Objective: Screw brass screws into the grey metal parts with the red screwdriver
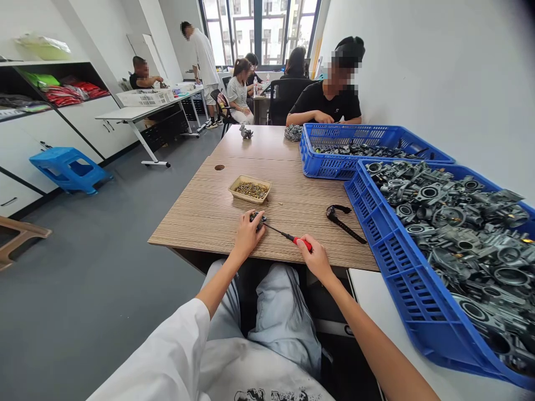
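On the wooden table, my left hand is closed around a small dark metal part and holds it against the tabletop. My right hand grips the red handle of a screwdriver. Its thin shaft points left, and the tip meets the metal part beside my left fingers; the exact contact point is too small to tell. Just beyond my left hand stands a beige tray filled with small brass-coloured pieces. A black wristwatch lies to the right of the screwdriver.
At the right, a blue crate holds many grey metal castings; another blue crate behind it holds dark parts. A metal part and a grey pile sit at the far end. A person in black sits opposite.
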A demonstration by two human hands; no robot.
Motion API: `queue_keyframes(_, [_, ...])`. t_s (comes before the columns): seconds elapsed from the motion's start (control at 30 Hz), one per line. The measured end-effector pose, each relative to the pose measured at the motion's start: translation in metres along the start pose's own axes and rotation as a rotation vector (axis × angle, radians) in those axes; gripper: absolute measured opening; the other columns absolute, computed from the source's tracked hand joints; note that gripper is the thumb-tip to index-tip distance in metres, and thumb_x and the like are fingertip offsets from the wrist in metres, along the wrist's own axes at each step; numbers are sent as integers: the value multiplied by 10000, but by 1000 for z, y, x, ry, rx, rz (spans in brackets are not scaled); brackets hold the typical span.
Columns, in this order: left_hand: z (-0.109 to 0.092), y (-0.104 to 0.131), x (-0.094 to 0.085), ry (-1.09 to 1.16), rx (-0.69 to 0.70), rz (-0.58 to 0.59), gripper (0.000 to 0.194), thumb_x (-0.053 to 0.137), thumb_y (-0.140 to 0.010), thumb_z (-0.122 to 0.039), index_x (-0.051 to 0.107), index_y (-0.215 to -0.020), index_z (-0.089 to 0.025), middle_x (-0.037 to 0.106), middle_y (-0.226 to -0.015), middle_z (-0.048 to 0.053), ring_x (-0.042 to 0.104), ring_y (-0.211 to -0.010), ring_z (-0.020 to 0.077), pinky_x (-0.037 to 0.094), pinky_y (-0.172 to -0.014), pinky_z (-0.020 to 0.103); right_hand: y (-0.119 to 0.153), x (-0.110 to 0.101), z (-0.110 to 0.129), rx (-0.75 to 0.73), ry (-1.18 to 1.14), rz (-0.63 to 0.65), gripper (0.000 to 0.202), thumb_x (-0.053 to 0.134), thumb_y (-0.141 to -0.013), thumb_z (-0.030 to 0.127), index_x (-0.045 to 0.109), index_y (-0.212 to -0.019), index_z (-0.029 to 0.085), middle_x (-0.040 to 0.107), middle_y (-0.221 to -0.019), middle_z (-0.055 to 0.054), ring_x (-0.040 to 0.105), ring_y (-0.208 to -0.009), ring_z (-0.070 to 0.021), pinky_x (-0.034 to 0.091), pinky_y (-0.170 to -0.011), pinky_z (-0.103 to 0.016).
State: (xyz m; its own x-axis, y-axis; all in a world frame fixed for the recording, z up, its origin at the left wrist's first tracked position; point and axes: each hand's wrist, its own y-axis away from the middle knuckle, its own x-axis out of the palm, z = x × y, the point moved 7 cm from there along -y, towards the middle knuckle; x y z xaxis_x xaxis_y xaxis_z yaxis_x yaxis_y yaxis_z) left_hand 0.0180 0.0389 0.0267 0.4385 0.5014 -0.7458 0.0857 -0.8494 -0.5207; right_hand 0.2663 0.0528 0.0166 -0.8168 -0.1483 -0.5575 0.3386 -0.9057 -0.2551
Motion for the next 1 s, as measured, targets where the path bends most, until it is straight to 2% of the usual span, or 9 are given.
queue_keyframes(0.1, [0,0,0,-10,1,4,490,602,-976,-268,561,-1463,-253,492,-1414,150,480,-1289,323,460,-1116,517,0,-1,3,5,-5,0,369,470,-1025,534,567,-830,236,492,-659,36,461,-619,-162,365,-634,-284])
queue_keyframes(0.3, [-1,1,1,-11,18,8,490,600,-977,-270,560,-1465,-244,492,-1416,158,474,-1295,325,458,-1119,523,3,-1,7,52,-49,33,251,573,-955,490,526,-1015,251,545,-638,53,444,-515,-163,352,-557,-296])
queue_keyframes(0.47, [0,1,1,-10,16,-1,490,602,-975,-269,561,-1463,-261,489,-1420,148,477,-1300,322,456,-1125,525,4,-1,6,50,-62,35,232,571,-946,466,481,-1011,262,513,-622,64,434,-495,-167,348,-541,-300])
queue_keyframes(1.0, [-2,1,0,-24,24,-2,485,594,-984,-282,558,-1467,-272,487,-1424,140,484,-1291,318,460,-1121,506,5,0,7,41,-87,30,226,572,-952,449,459,-1001,259,535,-654,57,409,-503,-159,334,-555,-306])
